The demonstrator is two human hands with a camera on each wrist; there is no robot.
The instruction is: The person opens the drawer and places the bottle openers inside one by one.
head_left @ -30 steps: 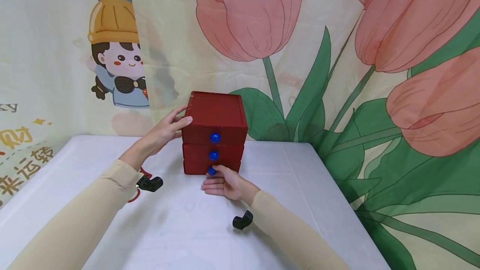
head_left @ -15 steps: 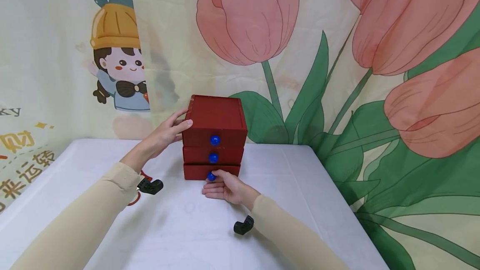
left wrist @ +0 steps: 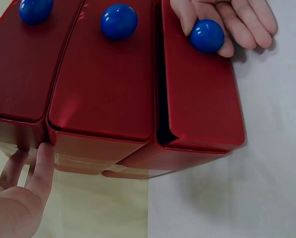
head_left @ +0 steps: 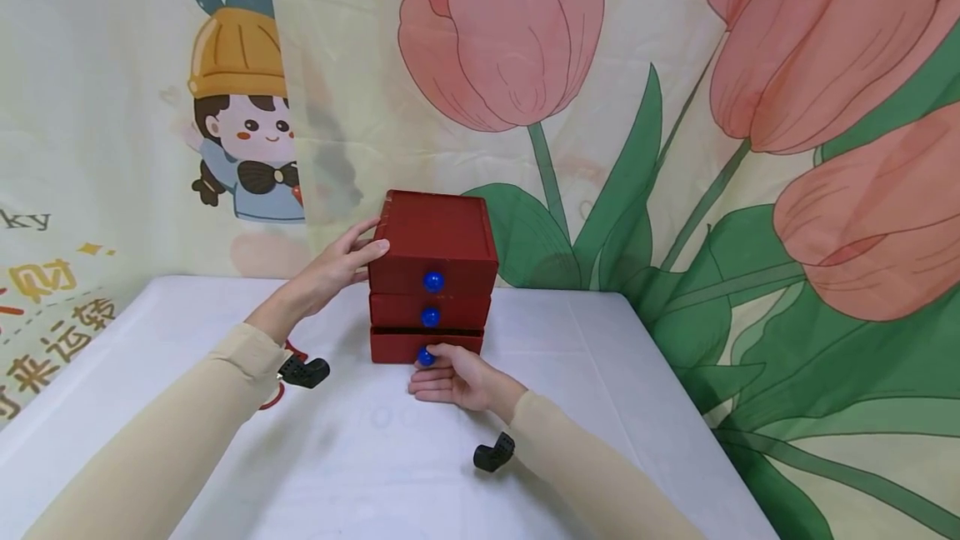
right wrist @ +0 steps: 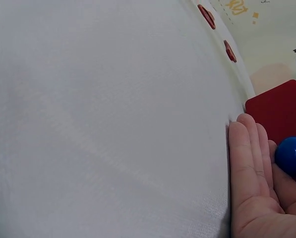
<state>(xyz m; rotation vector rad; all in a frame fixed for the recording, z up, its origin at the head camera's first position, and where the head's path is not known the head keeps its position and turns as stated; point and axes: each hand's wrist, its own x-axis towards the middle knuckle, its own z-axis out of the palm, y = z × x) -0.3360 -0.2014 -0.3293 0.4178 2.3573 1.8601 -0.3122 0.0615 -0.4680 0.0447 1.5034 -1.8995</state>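
Against the red cabinet's left side my left hand rests, fingers extended, gripping nothing. At the cabinet's base, the bottom drawer stands slightly out, its blue knob pinched by my right hand. I judge I'm opening this drawer; the next move calls for a level pull, the cabinet braced.

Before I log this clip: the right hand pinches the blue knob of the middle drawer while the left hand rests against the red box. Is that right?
Not quite: the right hand pinches the blue knob of the bottom drawer, as the head view shows. The left hand does rest against the red box.
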